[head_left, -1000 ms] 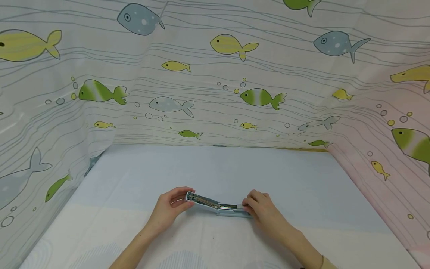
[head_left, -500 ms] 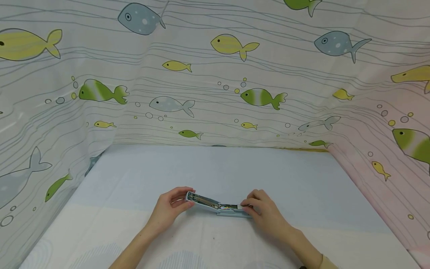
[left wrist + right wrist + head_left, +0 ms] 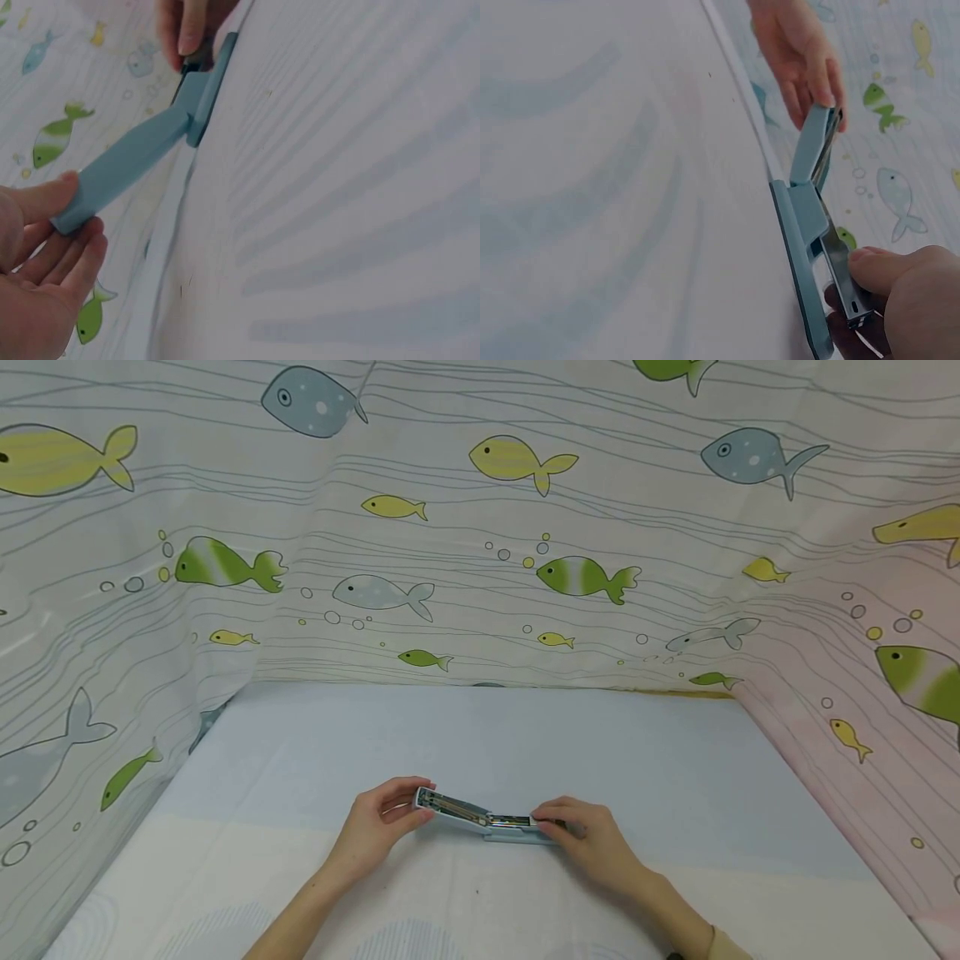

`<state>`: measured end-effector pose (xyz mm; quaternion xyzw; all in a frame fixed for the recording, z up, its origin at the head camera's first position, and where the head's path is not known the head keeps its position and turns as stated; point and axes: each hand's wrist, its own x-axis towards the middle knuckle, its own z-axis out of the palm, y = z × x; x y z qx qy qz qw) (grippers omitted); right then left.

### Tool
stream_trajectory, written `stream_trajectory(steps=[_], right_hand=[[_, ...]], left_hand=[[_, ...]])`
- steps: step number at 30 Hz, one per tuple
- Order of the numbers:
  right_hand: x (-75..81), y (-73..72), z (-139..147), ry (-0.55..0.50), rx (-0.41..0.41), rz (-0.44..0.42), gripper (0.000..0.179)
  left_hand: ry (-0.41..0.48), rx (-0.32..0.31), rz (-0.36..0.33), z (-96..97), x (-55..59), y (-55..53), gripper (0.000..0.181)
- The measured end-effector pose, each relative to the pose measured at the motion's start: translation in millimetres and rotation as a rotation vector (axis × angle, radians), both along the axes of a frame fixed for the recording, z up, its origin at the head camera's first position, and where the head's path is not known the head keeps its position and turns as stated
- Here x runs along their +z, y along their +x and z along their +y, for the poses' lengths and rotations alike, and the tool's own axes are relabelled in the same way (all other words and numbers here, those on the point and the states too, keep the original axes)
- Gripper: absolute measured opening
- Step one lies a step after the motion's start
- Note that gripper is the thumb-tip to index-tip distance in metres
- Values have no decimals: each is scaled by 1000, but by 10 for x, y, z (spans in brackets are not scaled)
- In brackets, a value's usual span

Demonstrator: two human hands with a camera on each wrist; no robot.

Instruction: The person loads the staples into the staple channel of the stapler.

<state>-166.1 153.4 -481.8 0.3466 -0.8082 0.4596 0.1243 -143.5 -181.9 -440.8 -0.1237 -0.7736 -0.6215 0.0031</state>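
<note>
A light blue stapler (image 3: 450, 811) is swung open over the table, its lid tilted up to the left and its base low on the cloth. My left hand (image 3: 378, 818) grips the raised end of the lid (image 3: 135, 161), thumb on one side and fingers on the other. At the other end, my right hand (image 3: 596, 843) pinches the metal staple magazine (image 3: 844, 277), with the thumb (image 3: 874, 268) on top and fingers beneath it. A gap shows between magazine and base (image 3: 802, 277). In the head view the right fingers hide the magazine's far end.
The table (image 3: 480, 735) wears a pale cloth with blue patterns. A fish-print curtain (image 3: 465, 543) rises behind it and along both sides. A small dark speck (image 3: 477, 892) lies on the cloth in front of the stapler.
My right hand has shifted slightly left along the magazine, and its knuckles have dropped lower. The left hand and the stapler's lid stay where they were.
</note>
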Motion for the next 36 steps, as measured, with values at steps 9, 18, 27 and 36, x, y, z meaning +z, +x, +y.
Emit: stream_trajectory(steps=[9, 18, 27, 36], right_hand=[[66, 79, -16, -99, -44, -215, 17], [-28, 24, 40, -130, -54, -388, 16], [15, 27, 44, -136, -51, -470, 17], [4, 13, 55, -136, -39, -475, 18]], left_hand=[[-2, 5, -13, 8, 14, 5, 40], [-11, 8, -7, 10, 5, -2, 41], [-20, 15, -7, 14, 11, 7, 41], [-31, 17, 2, 16, 3, 9, 40]])
